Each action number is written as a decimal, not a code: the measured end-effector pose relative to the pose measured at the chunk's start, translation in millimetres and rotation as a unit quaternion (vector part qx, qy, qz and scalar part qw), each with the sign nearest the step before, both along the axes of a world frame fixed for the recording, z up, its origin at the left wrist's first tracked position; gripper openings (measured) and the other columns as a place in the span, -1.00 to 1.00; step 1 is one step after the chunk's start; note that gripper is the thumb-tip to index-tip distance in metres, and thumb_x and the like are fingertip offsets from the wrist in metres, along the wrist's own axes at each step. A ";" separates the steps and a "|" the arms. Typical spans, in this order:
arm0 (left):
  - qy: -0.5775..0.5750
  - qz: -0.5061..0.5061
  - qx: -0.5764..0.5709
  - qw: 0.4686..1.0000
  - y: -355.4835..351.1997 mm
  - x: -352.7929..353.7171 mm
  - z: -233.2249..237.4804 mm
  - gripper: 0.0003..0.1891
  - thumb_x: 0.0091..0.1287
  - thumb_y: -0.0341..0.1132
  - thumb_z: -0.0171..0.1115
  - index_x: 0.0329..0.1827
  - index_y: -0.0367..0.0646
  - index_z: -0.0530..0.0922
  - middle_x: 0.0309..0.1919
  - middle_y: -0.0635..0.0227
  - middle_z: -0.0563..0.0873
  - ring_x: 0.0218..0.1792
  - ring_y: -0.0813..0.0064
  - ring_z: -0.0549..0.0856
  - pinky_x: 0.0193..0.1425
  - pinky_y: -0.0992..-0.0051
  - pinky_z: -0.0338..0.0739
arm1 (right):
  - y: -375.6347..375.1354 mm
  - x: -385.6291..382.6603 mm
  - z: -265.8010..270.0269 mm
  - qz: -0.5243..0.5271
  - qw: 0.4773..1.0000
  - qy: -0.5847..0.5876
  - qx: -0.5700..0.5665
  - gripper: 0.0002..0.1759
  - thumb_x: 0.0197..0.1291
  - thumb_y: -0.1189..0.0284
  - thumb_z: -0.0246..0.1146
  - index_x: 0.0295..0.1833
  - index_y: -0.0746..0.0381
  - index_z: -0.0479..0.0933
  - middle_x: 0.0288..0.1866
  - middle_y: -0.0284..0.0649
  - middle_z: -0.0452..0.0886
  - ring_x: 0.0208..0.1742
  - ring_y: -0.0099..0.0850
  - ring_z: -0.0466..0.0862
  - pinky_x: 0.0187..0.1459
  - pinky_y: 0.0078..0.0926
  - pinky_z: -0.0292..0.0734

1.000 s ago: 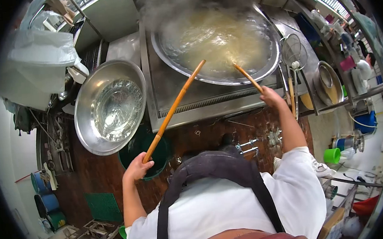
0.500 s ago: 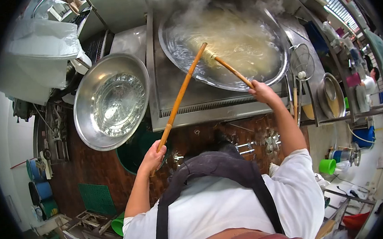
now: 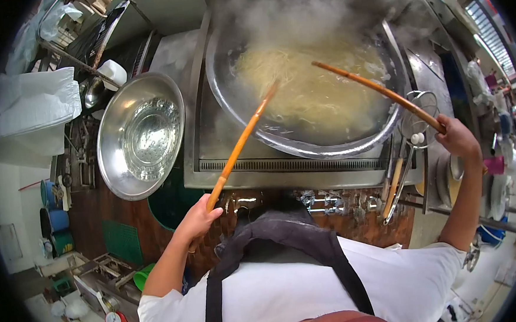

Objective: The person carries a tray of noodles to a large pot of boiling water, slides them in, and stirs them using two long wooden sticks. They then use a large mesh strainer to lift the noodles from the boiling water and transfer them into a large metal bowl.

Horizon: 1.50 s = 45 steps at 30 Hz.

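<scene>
My left hand point(image 3: 198, 219) is closed around a long wooden stick point(image 3: 237, 151), whose far tip reaches over the near left part of a big round pan point(image 3: 322, 151). In my right hand point(image 3: 458, 136) is a second wooden stick point(image 3: 377, 87), slanting in from the right with its tip over the middle of the pan. Pale noodles point(image 3: 313, 92) float in cloudy, steaming water inside the pan. Steam blurs the pan's far edge. The two sticks are apart from each other.
A wide metal basin point(image 3: 111, 164) with clear liquid stands left of the stove point(image 3: 282, 174). Wire strainers point(image 3: 423, 115) with long handles lie at the right. White plastic bags point(image 3: 36, 104) hang at the left, and a dark green tub point(image 3: 175, 204) is below the basin.
My right hand has swung out to the right, and its stick now points left over the pan. The stick tips have parted. The noodles are spread wider, and the view has shifted.
</scene>
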State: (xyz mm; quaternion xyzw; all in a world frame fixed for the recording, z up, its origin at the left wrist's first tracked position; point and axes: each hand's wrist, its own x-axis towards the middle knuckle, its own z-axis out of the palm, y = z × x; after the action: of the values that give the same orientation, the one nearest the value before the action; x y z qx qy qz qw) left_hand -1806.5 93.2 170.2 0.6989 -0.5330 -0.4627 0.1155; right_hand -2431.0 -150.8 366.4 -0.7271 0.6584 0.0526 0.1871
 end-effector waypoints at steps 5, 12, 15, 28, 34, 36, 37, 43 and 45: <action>0.028 0.083 0.138 0.987 -89.2 -63.4 -22.2 -0.54 0.41 -0.16 0.33 0.20 -0.29 0.44 -0.31 0.11 0.68 -0.28 0.28 0.68 -0.13 0.23 0.57 | -95.3 12.3 -54.4 0.096 0.989 0.113 -0.028 -0.78 0.17 0.44 0.32 -0.11 0.28 0.51 -0.26 0.10 0.63 -0.14 0.07 0.66 -0.10 -0.05 0.53; 0.225 0.255 0.005 0.940 -208.7 -134.5 -131.3 -0.63 0.42 -0.27 0.31 0.11 -0.25 0.37 -0.51 0.35 0.52 -0.76 0.53 0.44 -0.76 0.42 0.35 | -212.5 69.6 -274.2 0.166 0.983 0.049 0.058 -0.79 0.24 0.35 0.25 -0.10 0.25 0.55 -0.24 0.08 0.68 -0.19 0.06 0.68 -0.17 -0.04 0.55; 0.206 0.258 -0.030 0.943 -211.4 -138.6 -136.6 -0.64 0.40 -0.27 0.33 0.08 -0.24 0.39 -0.50 0.37 0.51 -0.73 0.51 0.46 -0.71 0.40 0.39 | -194.7 117.5 -333.1 0.114 0.986 -0.110 0.048 -0.78 0.20 0.38 0.26 -0.11 0.27 0.49 -0.27 0.11 0.65 -0.18 0.05 0.66 -0.13 -0.06 0.52; 0.053 0.240 -0.181 0.952 -182.8 -111.0 -86.6 -0.63 0.34 -0.27 0.38 0.07 -0.29 0.50 -0.38 0.35 0.58 -0.36 0.47 0.57 -0.21 0.37 0.52 | -152.2 211.5 -313.8 0.120 0.963 -0.237 0.042 -0.75 0.19 0.39 0.24 -0.12 0.31 0.41 -0.32 0.11 0.57 -0.27 0.03 0.57 -0.17 -0.09 0.49; 0.012 0.245 -0.204 0.948 -167.6 -100.7 -85.3 -0.61 0.35 -0.25 0.38 0.10 -0.28 0.48 -0.41 0.34 0.58 -0.48 0.45 0.59 -0.38 0.37 0.51 | -137.6 245.3 -300.2 0.139 0.955 -0.254 0.057 -0.77 0.18 0.41 0.20 -0.09 0.29 0.44 -0.33 0.06 0.55 -0.26 -0.11 0.56 -0.16 -0.16 0.50; 0.040 0.270 -0.177 0.945 -159.5 -101.0 -92.8 -0.62 0.38 -0.25 0.36 0.10 -0.27 0.46 -0.45 0.36 0.56 -0.59 0.50 0.55 -0.53 0.39 0.46 | -142.5 253.9 -303.0 0.161 0.956 -0.240 0.054 -0.74 0.25 0.33 0.24 -0.07 0.28 0.45 -0.36 0.04 0.55 -0.29 -0.12 0.56 -0.19 -0.17 0.50; 0.055 0.284 -0.163 0.943 -156.3 -102.6 -94.2 -0.63 0.39 -0.25 0.35 0.10 -0.26 0.45 -0.46 0.38 0.55 -0.65 0.52 0.53 -0.61 0.41 0.43 | -145.7 258.8 -305.6 0.174 0.956 -0.232 0.054 -0.72 0.28 0.30 0.26 -0.07 0.27 0.45 -0.37 0.03 0.55 -0.30 -0.12 0.56 -0.20 -0.17 0.50; 0.394 0.361 -0.050 0.844 -170.3 -88.0 -91.9 -0.74 0.44 -0.17 0.32 -0.16 -0.10 0.42 -0.53 0.47 0.52 -0.67 0.65 0.50 -0.65 0.54 0.42 | -157.2 310.4 -302.1 0.080 0.940 -0.279 0.181 -0.67 0.46 0.13 0.22 -0.16 0.17 0.40 -0.54 -0.37 0.43 -0.60 -0.55 0.45 -0.62 -0.47 0.39; 0.523 0.324 0.004 0.789 -183.9 -73.3 -108.3 -0.72 0.44 -0.13 0.32 -0.23 -0.04 0.41 -0.55 0.49 0.50 -0.65 0.65 0.50 -0.62 0.57 0.44 | -164.3 322.4 -313.3 0.045 0.918 -0.314 0.237 -0.74 0.41 0.22 0.28 -0.14 0.13 0.40 -0.51 -0.43 0.41 -0.63 -0.58 0.41 -0.67 -0.55 0.32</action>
State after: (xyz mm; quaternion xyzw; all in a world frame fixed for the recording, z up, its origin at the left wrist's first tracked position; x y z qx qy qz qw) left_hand -1879.7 -90.8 61.9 0.4823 -0.1317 -0.6951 0.5165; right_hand -2108.6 -315.2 53.1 -0.6699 0.5005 -0.0152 0.5481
